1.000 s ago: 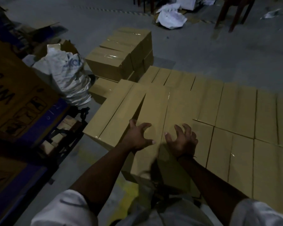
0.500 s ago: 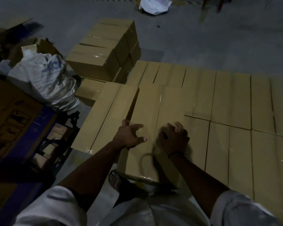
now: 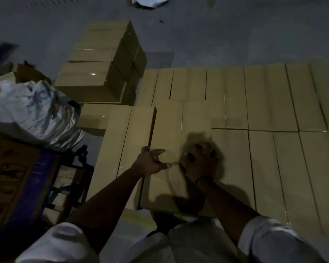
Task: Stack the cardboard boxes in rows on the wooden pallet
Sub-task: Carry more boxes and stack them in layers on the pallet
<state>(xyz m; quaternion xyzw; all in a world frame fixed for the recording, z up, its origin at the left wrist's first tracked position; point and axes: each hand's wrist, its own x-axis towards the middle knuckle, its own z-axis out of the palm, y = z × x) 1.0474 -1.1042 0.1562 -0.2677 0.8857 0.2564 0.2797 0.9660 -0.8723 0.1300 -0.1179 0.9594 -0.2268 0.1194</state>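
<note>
We've landed on the box [image 3: 165, 130]: left hand [image 3: 153, 162] fingers hook its edge, right hand [image 3: 199, 160] too blurred to tell. Likely a final nudge into place.

L hand [image 3: 152, 163], R hand [image 3: 199, 162]: 2. Blue-print sack [image 3: 34, 111]: 1. Boxes [image 3: 264, 99]: no. unclear.

Tan cardboard boxes [image 3: 264, 103] in flat rows

Dim light, bare grey concrete floor [image 3: 217, 35] far beyond your fingers [image 3: 157, 151], crumpled white plastic sack [image 3: 36, 109] to their left
</note>
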